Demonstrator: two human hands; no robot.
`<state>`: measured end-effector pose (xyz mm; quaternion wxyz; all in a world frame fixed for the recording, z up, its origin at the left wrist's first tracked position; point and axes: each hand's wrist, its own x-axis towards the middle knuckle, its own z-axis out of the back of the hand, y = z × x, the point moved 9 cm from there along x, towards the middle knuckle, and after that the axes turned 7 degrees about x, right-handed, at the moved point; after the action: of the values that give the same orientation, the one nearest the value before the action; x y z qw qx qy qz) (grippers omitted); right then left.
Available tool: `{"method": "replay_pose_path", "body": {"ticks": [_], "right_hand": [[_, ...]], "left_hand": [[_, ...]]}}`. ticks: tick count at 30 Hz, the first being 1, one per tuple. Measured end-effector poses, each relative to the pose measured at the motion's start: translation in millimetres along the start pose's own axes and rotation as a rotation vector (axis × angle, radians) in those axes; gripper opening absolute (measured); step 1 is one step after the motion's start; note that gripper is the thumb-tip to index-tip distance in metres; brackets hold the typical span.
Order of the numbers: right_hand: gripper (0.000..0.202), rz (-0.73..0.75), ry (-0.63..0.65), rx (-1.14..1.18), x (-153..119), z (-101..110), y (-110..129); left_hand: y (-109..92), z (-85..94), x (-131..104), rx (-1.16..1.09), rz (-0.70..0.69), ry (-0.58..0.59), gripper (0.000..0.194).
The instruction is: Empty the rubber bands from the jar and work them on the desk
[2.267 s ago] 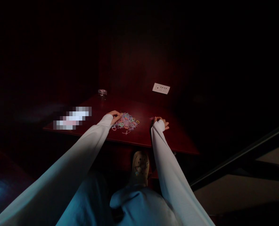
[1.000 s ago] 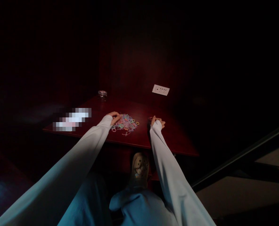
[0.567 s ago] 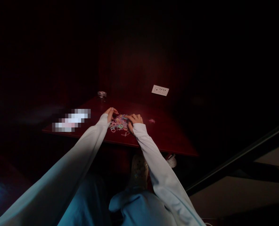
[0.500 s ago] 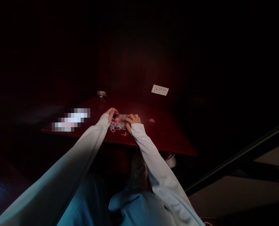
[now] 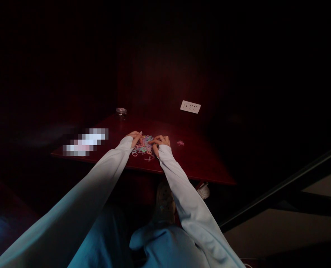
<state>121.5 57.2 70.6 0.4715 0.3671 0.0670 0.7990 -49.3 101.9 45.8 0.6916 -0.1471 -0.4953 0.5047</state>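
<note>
Head view: colourful bands lie between curled left fingers and right fingers, hold unclear.

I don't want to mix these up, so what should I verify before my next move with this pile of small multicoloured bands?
1. Left hand at the left side of the loose pile of small multicoloured bands: ok.
2. Right hand at the pile's right side: ok.
3. Small pink clump apart from the pile: ok.
4. Pile short of the dark red, flat table's front edge: ok.
5. Clear, round, lidded jar away from both hands: ok.
6. Single band gripped by either hand: cannot tell; too small and dark.
</note>
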Motion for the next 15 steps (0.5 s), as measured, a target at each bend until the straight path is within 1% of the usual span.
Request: {"method": "replay_pose_path", "body": {"ticks": [4,7,12,15], "right_hand": [[0.03,-0.025,-0.009,-0.014,1.0,-1.1,-5.2],[0.03,-0.035,-0.02,-0.021,1.8,-1.6,-8.4],[0.026,-0.017,0.001,-0.02,1.1,-3.2,-5.7],[0.021,-0.004,0.021,-0.025,1.0,-5.5,-4.9]], "left_hand": [[-0.4,1.2,0.3,0.13,-0.009,-0.011,0.061],[-1.9,2.9,-0.5,0.152,-0.031,-0.022,0.055],[-4.0,1.7,-2.8,0.161,-0.096,-0.018,0.038],[-5.1,-1.9,-2.8,0.198,-0.145,0.013,0.026]]}}
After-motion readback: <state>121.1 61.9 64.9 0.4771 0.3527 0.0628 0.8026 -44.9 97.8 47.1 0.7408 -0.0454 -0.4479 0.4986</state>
